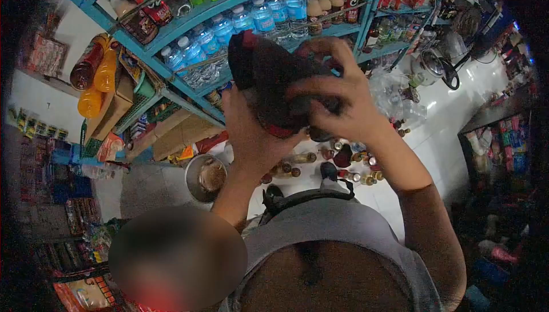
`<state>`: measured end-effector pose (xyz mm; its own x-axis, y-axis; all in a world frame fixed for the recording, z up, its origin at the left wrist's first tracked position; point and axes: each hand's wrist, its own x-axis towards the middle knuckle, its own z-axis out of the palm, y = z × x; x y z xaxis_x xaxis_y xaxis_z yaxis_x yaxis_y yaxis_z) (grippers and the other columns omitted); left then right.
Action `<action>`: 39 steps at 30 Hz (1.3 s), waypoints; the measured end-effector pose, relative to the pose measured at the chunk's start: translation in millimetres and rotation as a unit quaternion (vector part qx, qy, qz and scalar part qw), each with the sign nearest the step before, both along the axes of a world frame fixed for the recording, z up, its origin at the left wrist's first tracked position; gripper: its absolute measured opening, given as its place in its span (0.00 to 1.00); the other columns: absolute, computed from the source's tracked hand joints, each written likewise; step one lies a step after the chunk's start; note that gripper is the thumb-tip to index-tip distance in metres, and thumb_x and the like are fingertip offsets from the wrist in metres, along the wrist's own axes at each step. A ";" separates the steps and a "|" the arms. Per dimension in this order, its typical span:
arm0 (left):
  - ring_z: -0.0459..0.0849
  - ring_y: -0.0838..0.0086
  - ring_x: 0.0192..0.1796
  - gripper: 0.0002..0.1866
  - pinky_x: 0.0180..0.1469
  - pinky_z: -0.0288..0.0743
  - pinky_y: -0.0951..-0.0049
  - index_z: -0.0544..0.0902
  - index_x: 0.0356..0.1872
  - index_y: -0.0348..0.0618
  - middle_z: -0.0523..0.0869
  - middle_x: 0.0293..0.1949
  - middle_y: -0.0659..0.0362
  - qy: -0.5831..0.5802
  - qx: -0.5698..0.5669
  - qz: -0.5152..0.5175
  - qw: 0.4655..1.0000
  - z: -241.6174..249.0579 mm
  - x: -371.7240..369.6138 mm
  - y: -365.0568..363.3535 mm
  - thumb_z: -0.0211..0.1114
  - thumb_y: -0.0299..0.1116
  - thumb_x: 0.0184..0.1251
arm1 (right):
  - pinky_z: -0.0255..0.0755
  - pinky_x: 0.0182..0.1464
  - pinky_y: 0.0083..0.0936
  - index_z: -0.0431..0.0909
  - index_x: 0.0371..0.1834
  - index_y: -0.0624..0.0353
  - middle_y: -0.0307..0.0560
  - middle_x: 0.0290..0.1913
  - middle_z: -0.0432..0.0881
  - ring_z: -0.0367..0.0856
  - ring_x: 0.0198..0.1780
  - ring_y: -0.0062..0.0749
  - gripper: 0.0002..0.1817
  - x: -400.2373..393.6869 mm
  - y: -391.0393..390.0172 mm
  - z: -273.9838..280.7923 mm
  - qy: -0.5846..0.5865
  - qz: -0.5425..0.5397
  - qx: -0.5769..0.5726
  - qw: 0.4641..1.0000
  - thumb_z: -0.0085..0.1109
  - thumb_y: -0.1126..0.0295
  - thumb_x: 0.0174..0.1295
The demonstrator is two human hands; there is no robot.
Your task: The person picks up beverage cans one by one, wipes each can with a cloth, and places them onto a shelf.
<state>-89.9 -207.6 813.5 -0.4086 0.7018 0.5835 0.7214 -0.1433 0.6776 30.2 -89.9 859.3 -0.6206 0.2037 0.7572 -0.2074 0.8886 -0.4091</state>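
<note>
In front of the shelf, I hold up a dark black-and-red object whose kind I cannot make out. It looks bulky, with red at its top and along its lower edge. My left hand supports it from below and the left, with most of the fingers hidden behind it. On the other side, my right hand has its fingers curled against the object. Dim light and blur hide what lies under those fingertips.
Ahead stands a blue shelf with water bottles and soft drinks. Several bottles lie on the floor near a metal bowl. At left are orange drink bottles. A person's blurred head is close at lower left.
</note>
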 end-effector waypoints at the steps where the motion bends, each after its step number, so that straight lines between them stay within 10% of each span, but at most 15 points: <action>1: 0.71 0.62 0.49 0.45 0.52 0.64 0.64 0.59 0.50 0.40 0.70 0.46 0.53 0.049 -0.020 0.033 0.998 3.7 -0.8 -3.7 0.75 0.37 0.24 | 0.63 0.47 0.31 0.81 0.30 0.47 0.47 0.44 0.69 0.66 0.47 0.41 0.15 -3.3 4.0 -2.2 0.013 0.012 -0.015 1.000 0.59 0.68 0.33; 11: 0.68 0.58 0.48 0.45 0.51 0.62 0.61 0.63 0.50 0.40 0.69 0.44 0.51 0.204 -0.024 0.132 0.970 7.6 -6.4 -4.2 0.75 0.37 0.21 | 0.66 0.44 0.31 0.80 0.34 0.50 0.49 0.36 0.67 0.69 0.42 0.42 0.16 4.6 12.7 -13.2 -0.038 -0.072 0.004 0.997 0.59 0.72 0.36; 29: 0.67 0.54 0.49 0.43 0.52 0.61 0.57 0.64 0.49 0.40 0.68 0.43 0.50 0.148 -0.056 0.126 0.979 5.3 -7.3 6.4 0.73 0.37 0.23 | 0.68 0.42 0.31 0.80 0.36 0.42 0.46 0.38 0.68 0.68 0.42 0.40 0.17 -9.5 32.6 -19.5 -0.059 -0.105 0.126 0.985 0.62 0.67 0.37; 39: 0.67 0.55 0.44 0.41 0.46 0.61 0.59 0.68 0.47 0.42 0.70 0.43 0.53 0.156 -0.060 0.137 0.976 7.7 -15.4 5.5 0.74 0.32 0.18 | 0.68 0.39 0.32 0.80 0.33 0.49 0.49 0.36 0.67 0.68 0.38 0.42 0.15 9.3 -12.4 -24.4 -0.111 -0.104 -0.027 0.988 0.60 0.70 0.37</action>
